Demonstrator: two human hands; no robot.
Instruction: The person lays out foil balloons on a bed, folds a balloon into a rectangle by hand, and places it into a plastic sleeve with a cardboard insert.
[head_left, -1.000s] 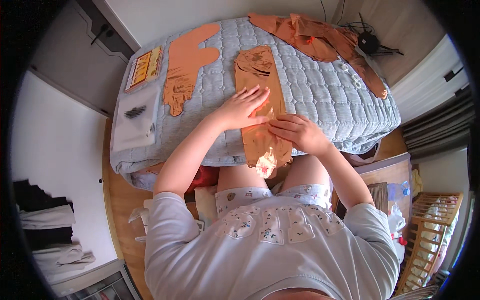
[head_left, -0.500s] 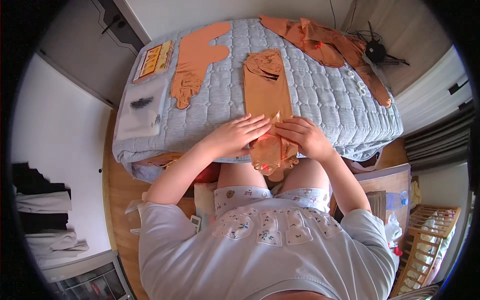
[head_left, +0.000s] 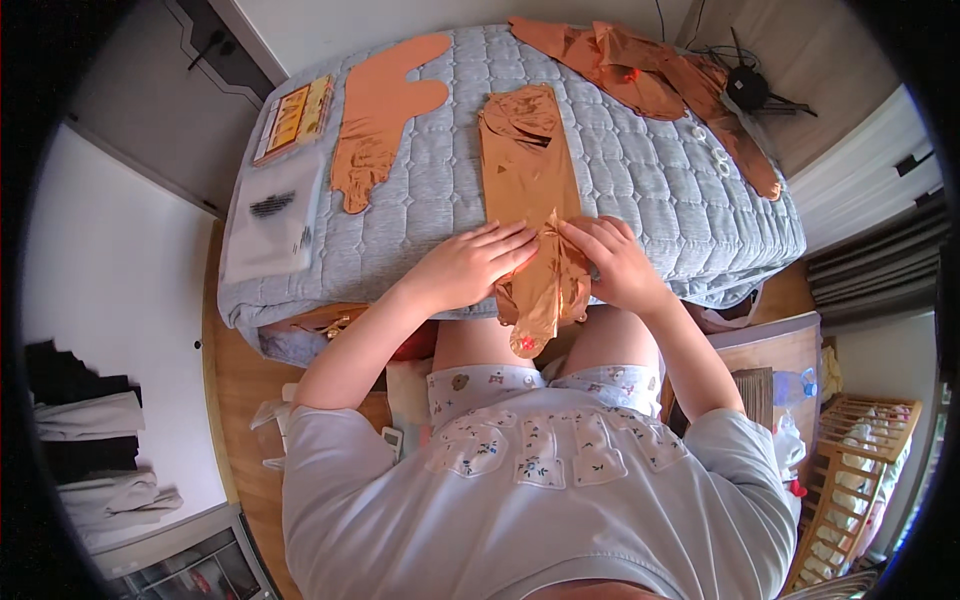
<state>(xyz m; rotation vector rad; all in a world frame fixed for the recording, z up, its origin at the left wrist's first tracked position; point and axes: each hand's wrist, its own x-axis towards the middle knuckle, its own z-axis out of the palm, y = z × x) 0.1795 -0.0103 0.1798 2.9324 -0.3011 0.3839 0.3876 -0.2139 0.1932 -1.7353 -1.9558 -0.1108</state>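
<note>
A flat, uninflated copper-coloured foil balloon (head_left: 528, 185) lies lengthwise over the near edge of the bed, its lower end hanging above my thighs. My left hand (head_left: 478, 262) rests on its left side, fingers stretched out flat over the foil. With curled fingers, my right hand (head_left: 620, 262) grips the foil at a raised crease near the middle. A folded narrow strip runs down between the hands to a rounded tip with a small red mark (head_left: 528, 344). Parts of the balloon's edges are hidden beneath my fingers.
Another flat copper foil balloon (head_left: 385, 115) lies to the left, and more crumpled foil balloons (head_left: 640, 85) lie at the far right. A translucent bag (head_left: 268, 225) and a yellow-red package (head_left: 293, 120) sit at the bed's left side. White rings (head_left: 718, 160) and a black fan-like stand (head_left: 748, 88) are on the right.
My right hand has shifted and its fingers have drawn in at the crease. The balloon's lower end has been folded into a narrower strip. My left hand stays nearly in place.
</note>
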